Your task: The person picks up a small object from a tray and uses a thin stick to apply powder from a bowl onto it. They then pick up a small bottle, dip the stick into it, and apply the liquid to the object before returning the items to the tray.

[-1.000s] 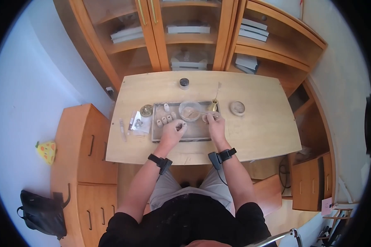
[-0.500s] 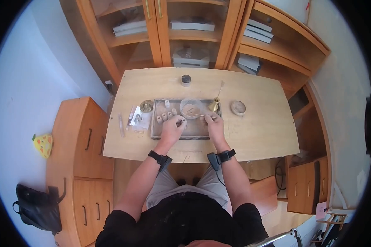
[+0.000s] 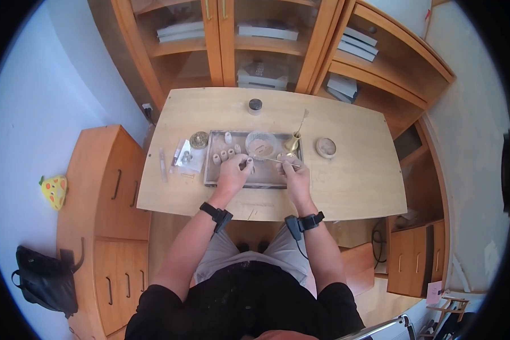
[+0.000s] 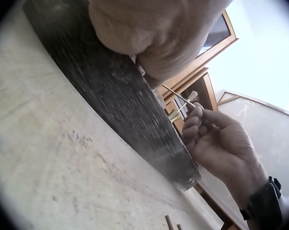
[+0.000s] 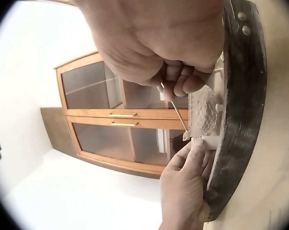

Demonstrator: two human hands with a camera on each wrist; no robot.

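Note:
My left hand [image 3: 230, 174] grips a small pale hollow cylinder [image 5: 211, 142] low over the front of a dark-walled tray [image 4: 120, 105]. In my right hand [image 3: 297, 180], thumb and fingertips pinch a thin stick [image 5: 180, 113]. Its small flattened tip points left and sits right by the cylinder's upper end in the right wrist view. Just behind the hands, a clear textured bowl [image 5: 204, 112] with brownish powder stands in the tray. Several similar cylinders [image 3: 223, 154] are upright at the tray's left. My left fingers partly cover the held cylinder.
A brass cone-shaped holder [image 3: 293, 143] with a brush stands at the tray's right. Round containers include a dark-topped jar [image 3: 255, 106] behind, a powder dish [image 3: 325, 147] at right and an ornate burner [image 3: 199, 140] at left. A plastic packet [image 3: 190, 160] lies left of the tray.
The stick's tip has gone from over the bowl's powder to the cylinder in my left hand. The left hand keeps hold of the cylinder. The head view has shifted slightly.

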